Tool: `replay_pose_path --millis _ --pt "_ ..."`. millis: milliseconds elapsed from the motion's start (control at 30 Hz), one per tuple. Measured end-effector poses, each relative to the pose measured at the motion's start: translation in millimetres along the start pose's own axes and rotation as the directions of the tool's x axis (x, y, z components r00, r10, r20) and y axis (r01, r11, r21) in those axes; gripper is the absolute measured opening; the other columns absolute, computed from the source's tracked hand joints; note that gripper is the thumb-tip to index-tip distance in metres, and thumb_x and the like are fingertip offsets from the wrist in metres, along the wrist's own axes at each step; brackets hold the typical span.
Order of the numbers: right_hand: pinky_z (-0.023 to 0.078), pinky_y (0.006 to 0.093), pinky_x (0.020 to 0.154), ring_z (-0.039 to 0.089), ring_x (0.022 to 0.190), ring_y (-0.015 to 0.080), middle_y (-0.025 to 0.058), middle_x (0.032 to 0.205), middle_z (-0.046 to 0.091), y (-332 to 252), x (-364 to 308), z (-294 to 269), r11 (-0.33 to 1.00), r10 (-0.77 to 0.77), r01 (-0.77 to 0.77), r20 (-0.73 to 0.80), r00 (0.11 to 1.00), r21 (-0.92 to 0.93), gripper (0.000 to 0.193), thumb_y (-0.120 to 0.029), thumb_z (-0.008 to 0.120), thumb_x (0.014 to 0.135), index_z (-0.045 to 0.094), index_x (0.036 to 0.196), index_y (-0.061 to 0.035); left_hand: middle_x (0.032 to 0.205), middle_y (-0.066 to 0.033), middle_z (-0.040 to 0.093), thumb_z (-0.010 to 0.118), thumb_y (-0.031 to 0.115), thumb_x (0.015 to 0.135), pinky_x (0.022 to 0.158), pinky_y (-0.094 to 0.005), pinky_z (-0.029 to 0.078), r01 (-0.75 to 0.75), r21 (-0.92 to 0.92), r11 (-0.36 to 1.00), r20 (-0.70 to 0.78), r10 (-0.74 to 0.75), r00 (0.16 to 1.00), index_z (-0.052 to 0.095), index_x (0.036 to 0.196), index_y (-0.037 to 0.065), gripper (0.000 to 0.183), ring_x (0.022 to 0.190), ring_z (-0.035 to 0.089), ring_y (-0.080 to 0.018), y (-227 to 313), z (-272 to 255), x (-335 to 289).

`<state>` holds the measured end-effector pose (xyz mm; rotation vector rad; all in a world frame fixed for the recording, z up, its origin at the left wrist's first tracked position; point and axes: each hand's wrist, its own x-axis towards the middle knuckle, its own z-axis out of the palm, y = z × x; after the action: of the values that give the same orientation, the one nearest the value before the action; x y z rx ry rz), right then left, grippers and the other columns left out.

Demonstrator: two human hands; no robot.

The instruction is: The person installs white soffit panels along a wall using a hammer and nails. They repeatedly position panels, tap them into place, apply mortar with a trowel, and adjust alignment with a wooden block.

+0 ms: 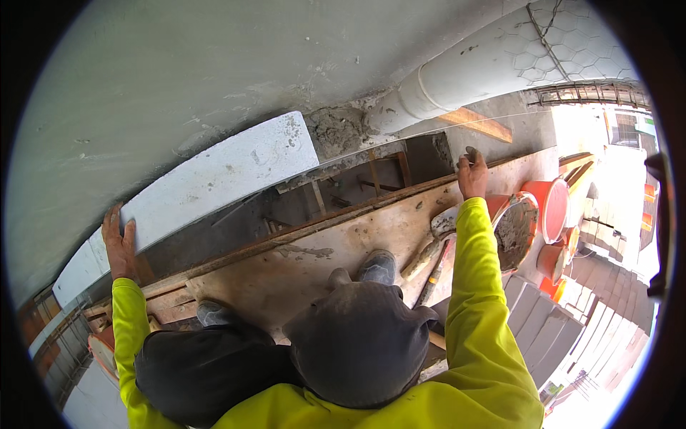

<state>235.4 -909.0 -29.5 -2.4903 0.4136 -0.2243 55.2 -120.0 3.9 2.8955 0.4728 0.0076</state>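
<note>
The person wears a bright yellow-green long-sleeved top, its sleeves reaching to the wrists of the bare left hand [118, 239] and right hand [472, 174]. Below the top come dark grey trousers, dusty at the knees, and grey dust-covered boots [376, 266].

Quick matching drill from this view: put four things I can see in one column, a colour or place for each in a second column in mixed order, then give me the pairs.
Things:
1. block
2. bucket
3. left hand
4. right hand

Colour or place:
A. orange, at the right beside the mortar pan
B. white, set against the wall
C. on the far edge of the plank, below the pipe
D. on the lower end of the block

Pairs: 1-B, 2-A, 3-D, 4-C
</note>
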Motion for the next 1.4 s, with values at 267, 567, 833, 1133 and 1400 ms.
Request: replay_pose_path --millis 267,567,833,1133,1400 --pt "0.043 0.0547 0.105 0.05 0.126 0.0489 0.0302 0.139 0.052 71 93 77 0.826 -0.356 0.405 0.196 0.914 -0.391 0.057 -0.02 0.066 0.084 0.053 0.135 0.0015 0.153 -0.0231 0.044 0.066 0.028 0.093 0.12 -0.0457 0.032 0.117 0.038 0.992 -0.06 -0.115 0.992 0.051 0.146 0.005 0.06 0.144 0.038 -0.0393 34 -15 -3" --pt "0.042 0.0533 0.105 0.054 0.122 0.0483 0.026 0.135 0.056 84 178 107 0.591 -0.247 0.581 0.56 0.791 -0.56 0.056 -0.01 0.06 0.081 0.055 0.137 -0.0053 0.162 -0.0186 0.032 0.058 0.037 0.1 0.124 -0.0462 0.024 0.279 0.117 0.953 -0.038 -0.277 0.96 0.04 0.153 0.007 0.064 0.151 0.027 -0.0371 68 -17 -24" --pt "0.035 0.0528 0.114 0.047 0.13 0.0479 0.0272 0.142 0.049 25 101 65 0.586 -0.358 0.669 0.594 0.72 -0.457 0.062 -0.009 0.056 0.085 0.044 0.145 0.0004 0.16 -0.0188 0.035 0.062 0.036 0.096 0.122 -0.0511 0.025 0.293 0.093 0.952 -0.051 -0.29 0.956 0.042 0.153 0.008 0.067 0.149 0.03 -0.038 72 -19 -21" --pt "0.044 0.0516 0.109 0.053 0.129 0.0427 0.0266 0.141 0.051 -131 -56 -73 0.678 -0.621 0.708 0.361 0.696 -0.199 0.055 -0.021 0.061 0.096 0.043 0.142 0.0047 0.157 -0.0154 0.04 0.059 0.044 0.094 0.118 -0.0559 0.028 0.275 0.128 0.953 -0.113 -0.261 0.959 0.047 0.15 0.009 0.066 0.147 0.033 -0.0359 70 -17 -25" --pt "0.046 0.0492 0.107 0.057 0.124 0.0356 0.0251 0.133 0.06 -248 -117 -195 0.903 -0.43 0.43 0.045 0.902 0.0 0.089 -0.038 0.091 0.075 0.05 0.14 0.0064 0.155 -0.0145 0.043 0.06 0.045 0.094 0.115 -0.0542 0.029 0.234 0.098 0.967 -0.207 -0.21 0.955 0.051 0.146 0.009 0.065 0.144 0.036 -0.0348 60 -6 -28"
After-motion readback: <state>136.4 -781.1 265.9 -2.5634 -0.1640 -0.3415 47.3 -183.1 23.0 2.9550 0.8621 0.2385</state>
